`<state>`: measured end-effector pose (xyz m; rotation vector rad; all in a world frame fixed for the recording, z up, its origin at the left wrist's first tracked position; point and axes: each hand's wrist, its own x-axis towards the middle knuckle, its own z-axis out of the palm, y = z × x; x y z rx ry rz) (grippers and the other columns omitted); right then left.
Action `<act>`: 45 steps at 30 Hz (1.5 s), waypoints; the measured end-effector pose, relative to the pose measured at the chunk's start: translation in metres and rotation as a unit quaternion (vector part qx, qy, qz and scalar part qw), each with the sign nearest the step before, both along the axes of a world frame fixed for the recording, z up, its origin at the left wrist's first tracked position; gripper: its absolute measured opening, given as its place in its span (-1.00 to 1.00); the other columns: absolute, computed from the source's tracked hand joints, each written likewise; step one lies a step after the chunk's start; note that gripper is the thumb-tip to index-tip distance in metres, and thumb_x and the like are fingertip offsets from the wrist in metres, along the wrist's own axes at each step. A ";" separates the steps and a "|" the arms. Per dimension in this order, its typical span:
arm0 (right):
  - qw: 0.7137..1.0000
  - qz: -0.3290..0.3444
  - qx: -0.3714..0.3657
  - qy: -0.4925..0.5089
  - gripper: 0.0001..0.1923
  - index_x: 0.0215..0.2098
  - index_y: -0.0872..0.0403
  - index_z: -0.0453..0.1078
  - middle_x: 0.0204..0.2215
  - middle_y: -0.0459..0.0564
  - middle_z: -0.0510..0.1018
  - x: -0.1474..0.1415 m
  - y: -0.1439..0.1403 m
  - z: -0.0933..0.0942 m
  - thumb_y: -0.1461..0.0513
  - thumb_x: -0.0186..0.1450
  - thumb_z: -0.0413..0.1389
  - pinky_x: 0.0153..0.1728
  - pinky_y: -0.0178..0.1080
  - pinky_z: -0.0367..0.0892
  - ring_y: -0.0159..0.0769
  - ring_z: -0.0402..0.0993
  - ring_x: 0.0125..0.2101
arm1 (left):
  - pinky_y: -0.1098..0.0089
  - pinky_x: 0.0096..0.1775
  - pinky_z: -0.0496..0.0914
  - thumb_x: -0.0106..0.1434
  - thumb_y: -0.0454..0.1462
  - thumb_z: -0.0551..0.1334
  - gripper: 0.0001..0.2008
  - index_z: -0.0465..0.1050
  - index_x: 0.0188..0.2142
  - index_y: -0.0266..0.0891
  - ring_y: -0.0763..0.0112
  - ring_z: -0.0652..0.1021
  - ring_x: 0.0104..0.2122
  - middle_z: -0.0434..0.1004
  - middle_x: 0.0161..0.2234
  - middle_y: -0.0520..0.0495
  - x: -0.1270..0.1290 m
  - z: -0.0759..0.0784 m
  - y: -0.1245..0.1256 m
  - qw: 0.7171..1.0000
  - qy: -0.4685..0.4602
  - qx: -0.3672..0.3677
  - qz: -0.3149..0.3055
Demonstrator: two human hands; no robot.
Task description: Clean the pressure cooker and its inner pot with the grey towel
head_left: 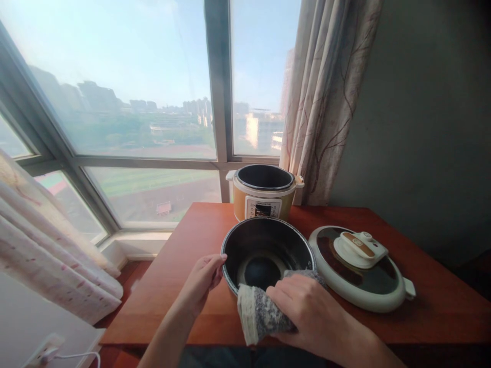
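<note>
- two hands are seen at the near edge of the table, both at a dark inner pot.
- the inner pot is set on the table, close to the near edge, just in front of the cooker body and just left of the lid; its rim seems to touch the rim of the lid, but this cannot be told for sure.
- the left hand is laid against the left outer wall of the inner pot, with the fingers curved loosely on the rim; it is not closed to a fist.
- the right hand is closed around a grey and white cloth, which is pressed over the near rim of the inner pot and hangs partly outside it.
- the inside of the inner pot is seen as dark, with a paler ring near the bottom.
- the cooker body is standing upright and open at the far edge of the table, by the window; a control panel is seen on its front.
- the lid is lying flat on the table, handle upward, to the right of the inner pot.
- a patterned curtain is hanging behind the cooker body, at the right.
</note>
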<state>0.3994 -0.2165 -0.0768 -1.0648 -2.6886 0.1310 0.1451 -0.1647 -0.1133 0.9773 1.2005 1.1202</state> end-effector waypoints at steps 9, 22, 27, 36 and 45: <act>1.000 -0.015 -0.022 -0.012 -0.77 -0.26 0.01 0.38 -0.31 -0.11 0.54 0.009 0.003 0.010 0.10 0.20 0.27 -0.25 -0.17 0.10 -0.22 0.40 -0.27 | 0.47 -0.55 -0.02 0.12 0.09 0.28 -0.46 0.13 -0.70 -0.19 0.58 0.10 -0.65 0.07 -0.74 0.14 -0.007 0.004 0.016 0.996 0.064 0.049 -0.031; 0.998 -0.043 -0.038 0.004 -0.65 -0.24 0.02 0.38 -0.28 -0.06 0.53 -0.020 -0.012 0.009 -0.01 0.18 0.30 -0.26 -0.15 0.06 -0.14 0.38 -0.27 | 0.46 -0.60 0.06 0.12 0.25 0.24 -0.40 0.32 -0.64 -0.22 0.53 0.22 -0.71 0.27 -0.74 0.04 0.019 -0.011 -0.061 0.998 0.057 0.038 -0.007; 0.999 -0.040 -0.028 -0.016 -0.67 -0.21 0.04 0.38 -0.26 -0.03 0.53 -0.029 -0.014 0.010 0.04 0.20 0.29 -0.26 -0.15 0.09 -0.13 0.40 -0.27 | 0.45 -0.58 0.02 0.10 0.20 0.29 -0.41 0.24 -0.68 -0.22 0.55 0.18 -0.70 0.20 -0.76 0.07 0.024 -0.009 -0.061 0.998 0.052 0.033 0.031; 1.000 -0.024 0.016 -0.011 -0.66 -0.21 0.02 0.33 -0.29 -0.08 0.52 -0.020 -0.007 -0.002 0.01 0.24 0.27 -0.28 -0.15 0.10 -0.16 0.41 -0.30 | 0.48 -0.55 -0.07 0.04 0.02 0.32 -0.52 0.18 -0.69 -0.22 0.59 0.09 -0.65 0.10 -0.74 0.12 0.013 0.000 -0.028 1.000 0.005 -0.010 0.020; 0.999 0.024 -0.028 -0.010 -0.70 -0.25 0.01 0.33 -0.28 -0.11 0.55 0.009 0.004 0.008 0.06 0.19 0.28 -0.24 -0.18 0.13 -0.20 0.42 -0.26 | 0.48 -0.56 -0.10 0.04 -0.06 0.34 -0.55 0.13 -0.67 -0.20 0.64 -0.01 -0.66 0.02 -0.72 0.20 -0.017 0.008 0.018 0.997 -0.018 0.002 -0.072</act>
